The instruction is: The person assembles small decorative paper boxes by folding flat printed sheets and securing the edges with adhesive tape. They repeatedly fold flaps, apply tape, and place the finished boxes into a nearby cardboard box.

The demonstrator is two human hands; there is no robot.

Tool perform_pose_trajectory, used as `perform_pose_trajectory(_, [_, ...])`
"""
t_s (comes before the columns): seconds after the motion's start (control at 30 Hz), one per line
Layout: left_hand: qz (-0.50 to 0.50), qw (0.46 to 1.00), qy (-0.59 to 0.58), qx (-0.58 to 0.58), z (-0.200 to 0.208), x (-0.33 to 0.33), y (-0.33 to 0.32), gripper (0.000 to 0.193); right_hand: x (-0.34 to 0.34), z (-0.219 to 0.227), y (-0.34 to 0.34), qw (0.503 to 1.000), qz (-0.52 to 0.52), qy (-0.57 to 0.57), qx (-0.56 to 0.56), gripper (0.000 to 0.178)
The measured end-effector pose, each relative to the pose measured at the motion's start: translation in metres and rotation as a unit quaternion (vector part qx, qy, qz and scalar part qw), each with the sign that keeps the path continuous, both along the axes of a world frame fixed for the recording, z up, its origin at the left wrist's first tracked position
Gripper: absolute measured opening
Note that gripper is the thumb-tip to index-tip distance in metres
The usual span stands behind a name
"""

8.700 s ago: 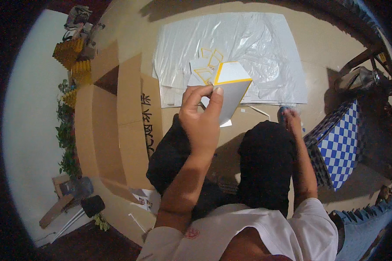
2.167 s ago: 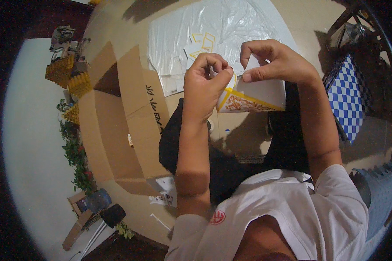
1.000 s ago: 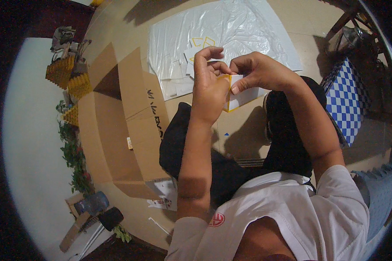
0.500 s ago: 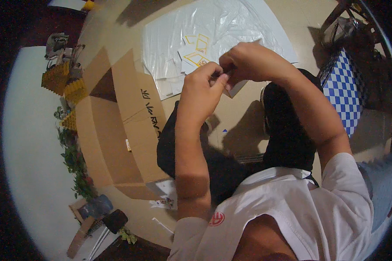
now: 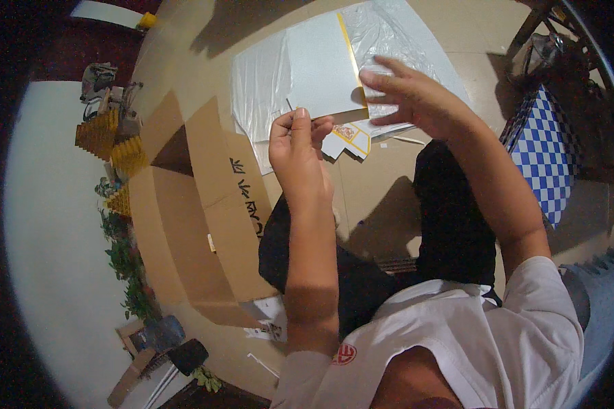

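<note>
My left hand (image 5: pixel 301 146) pinches the near left corner of a thin white card panel (image 5: pixel 324 68), its thumb on top. The panel slants up and away from me, a yellow strip along its right edge. Beside that edge my right hand (image 5: pixel 413 95) is open, fingers spread; whether a fingertip touches the strip I cannot tell. Just beyond my left fingers lies a white cut-out card piece (image 5: pixel 348 141) with yellow lines and a small printed figure. Crinkled clear plastic (image 5: pixel 392 41) covers a white sheet on the floor, partly hidden by the panel.
An open cardboard box (image 5: pixel 235 204) with dark handwriting stands at my left. At my right rest blue-and-white checkered panels (image 5: pixel 542 143). Farther left are stepped gold-coloured pieces (image 5: pixel 102 133), green plants (image 5: pixel 126 266) and a white surface (image 5: pixel 54 225). A thin white stick (image 5: pixel 408 140) lies near my right knee.
My hands were together over small card pieces; now they are apart. The large white panel has come into my left hand, covering some pieces. My right hand has opened and shifted right.
</note>
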State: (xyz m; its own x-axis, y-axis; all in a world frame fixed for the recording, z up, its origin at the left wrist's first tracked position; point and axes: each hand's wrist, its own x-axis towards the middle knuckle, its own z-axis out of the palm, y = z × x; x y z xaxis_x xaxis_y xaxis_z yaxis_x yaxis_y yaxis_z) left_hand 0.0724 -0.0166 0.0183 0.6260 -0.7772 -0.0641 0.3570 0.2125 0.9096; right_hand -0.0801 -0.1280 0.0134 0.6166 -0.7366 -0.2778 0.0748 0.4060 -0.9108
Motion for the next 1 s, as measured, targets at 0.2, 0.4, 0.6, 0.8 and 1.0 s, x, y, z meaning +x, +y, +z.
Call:
perform_pose_trajectory(0.2, [-0.015, 0.999, 0.028, -0.017, 0.005, -0.007, -0.006, 0.011, 0.010, 0.015, -0.002, 0.997, 0.037, -0.061, -0.020, 0.097])
perform_pose_trajectory(0.4, [-0.067, 0.996, -0.036, 0.047, -0.005, -0.007, -0.014, 0.015, -0.007, -0.007, -0.026, 0.995, 0.071, -0.064, -0.037, 0.084])
perform_pose_trajectory(0.6, [-0.001, 0.994, 0.020, 0.109, -0.016, -0.006, -0.012, 0.014, -0.067, -0.099, -0.066, 0.995, -0.056, 0.022, -0.084, 0.049])
perform_pose_trajectory(0.8, [-0.007, 0.987, 0.083, 0.140, -0.036, -0.017, -0.022, 0.014, -0.215, -0.378, -0.042, 0.876, -0.217, 0.420, -0.097, 0.038])
perform_pose_trajectory(1.0, [-0.012, 0.982, 0.103, 0.155, -0.055, -0.019, -0.027, 0.014, -0.215, -0.428, -0.021, 0.889, -0.182, 0.420, -0.009, 0.032])
